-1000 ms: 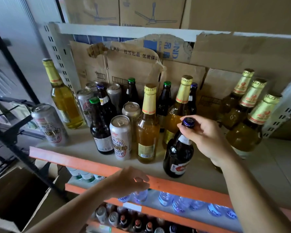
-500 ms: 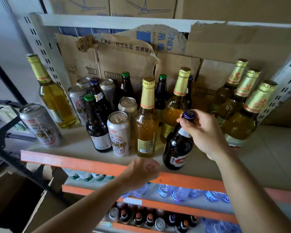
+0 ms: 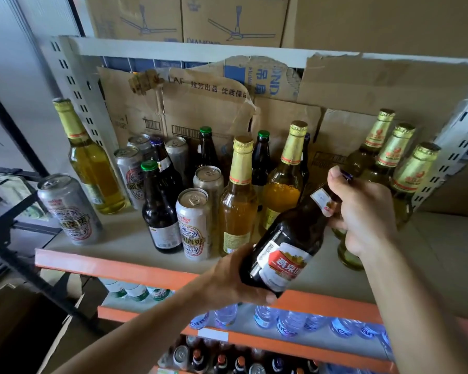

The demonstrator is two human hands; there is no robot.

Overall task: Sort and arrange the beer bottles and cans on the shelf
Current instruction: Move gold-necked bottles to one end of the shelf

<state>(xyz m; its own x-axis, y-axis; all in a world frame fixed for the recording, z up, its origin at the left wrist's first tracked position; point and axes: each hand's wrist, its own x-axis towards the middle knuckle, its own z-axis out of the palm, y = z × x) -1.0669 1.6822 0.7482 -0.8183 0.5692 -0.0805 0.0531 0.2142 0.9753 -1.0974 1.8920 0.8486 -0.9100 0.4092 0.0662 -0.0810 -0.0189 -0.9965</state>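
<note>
The dark beer bottle (image 3: 285, 245) was clear of the board and tilted, base toward seven o'clock and cap toward one o'clock, over the front lip of the shelf (image 3: 114, 267). My left hand (image 3: 227, 280) cupped its base with fingers and thumb curled round the glass. My right hand (image 3: 362, 211) was wrapped round the neck, the cap just showing past the fingertips. So it was gripped at both ends and set down nowhere.

From the bottle, at ten to eleven o'clock, stood the mixed cluster, packed close: a white can (image 3: 193, 225), a green-capped dark bottle (image 3: 160, 211) and an amber gold-foil bottle (image 3: 238, 201), with more cans and dark bottles behind them. That heap looked unsorted to me.

At two o'clock, three gold-foil bottles (image 3: 396, 149) stood in a tidy diagonal row, the only grouping I would call done. Far out at nine o'clock a lone can (image 3: 68, 209) and a pale tall bottle (image 3: 92, 163) stood apart from everything else.

I judged the job early: one kind lined up, one bottle in hand without a place, and most of the cans and dark bottles left to separate. Bare board showed at four o'clock, beside the row.
</note>
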